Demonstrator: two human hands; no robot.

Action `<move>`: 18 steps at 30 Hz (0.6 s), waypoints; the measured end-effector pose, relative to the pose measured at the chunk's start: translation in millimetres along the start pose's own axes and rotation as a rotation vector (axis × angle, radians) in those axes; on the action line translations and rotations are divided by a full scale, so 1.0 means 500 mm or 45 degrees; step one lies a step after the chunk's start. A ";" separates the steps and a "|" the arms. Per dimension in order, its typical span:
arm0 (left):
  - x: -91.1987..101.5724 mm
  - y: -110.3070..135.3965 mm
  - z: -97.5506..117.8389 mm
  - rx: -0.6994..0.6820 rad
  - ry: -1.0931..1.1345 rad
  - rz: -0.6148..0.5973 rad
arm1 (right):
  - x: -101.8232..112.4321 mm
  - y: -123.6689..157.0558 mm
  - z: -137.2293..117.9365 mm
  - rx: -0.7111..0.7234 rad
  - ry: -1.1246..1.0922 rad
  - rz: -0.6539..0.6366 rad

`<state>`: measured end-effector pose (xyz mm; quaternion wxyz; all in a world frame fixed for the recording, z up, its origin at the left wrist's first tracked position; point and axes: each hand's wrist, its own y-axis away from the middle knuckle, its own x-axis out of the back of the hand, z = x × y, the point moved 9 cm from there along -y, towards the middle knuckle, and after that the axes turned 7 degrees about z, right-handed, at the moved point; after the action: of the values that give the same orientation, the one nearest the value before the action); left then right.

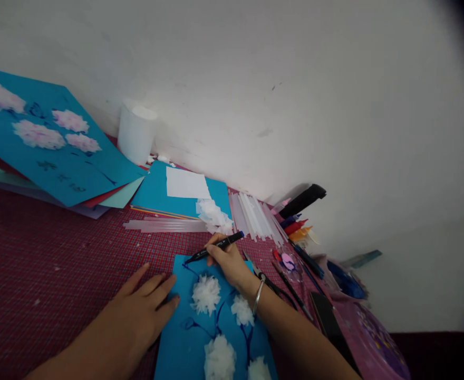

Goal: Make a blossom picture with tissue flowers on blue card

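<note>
My right hand [228, 258] grips a black marker pen [216, 247] with a blue end cap. The pen's tip touches the upper left part of a blue sheet [180, 332], where a short blue line shows. White ruffled paper flowers [206, 294] sit on that sheet, with dark blue stems and a leaf outline drawn among them. My left hand [145, 309] lies with fingers spread at the sheet's left edge, holding nothing. My right forearm covers part of the sheet's right side.
A finished-looking flower picture [58, 153] leans at left on coloured sheets. Behind stand a white paper roll [136, 133], stacked blue paper [148, 192] with a white piece [186, 182], and glue sticks [255, 216]. Scissors [266, 277], brushes, paint tubes [295, 227] and a black stapler-like object [303, 199] lie right.
</note>
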<state>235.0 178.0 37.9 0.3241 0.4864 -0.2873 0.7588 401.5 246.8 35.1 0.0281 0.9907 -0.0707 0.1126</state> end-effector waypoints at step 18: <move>0.007 -0.001 0.006 -0.038 -0.067 0.066 | -0.008 0.004 -0.002 0.010 -0.029 -0.045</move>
<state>236.2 176.8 42.4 0.3039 0.4937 -0.3196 0.7495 397.4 245.3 35.2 0.0254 0.9932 -0.0529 0.1010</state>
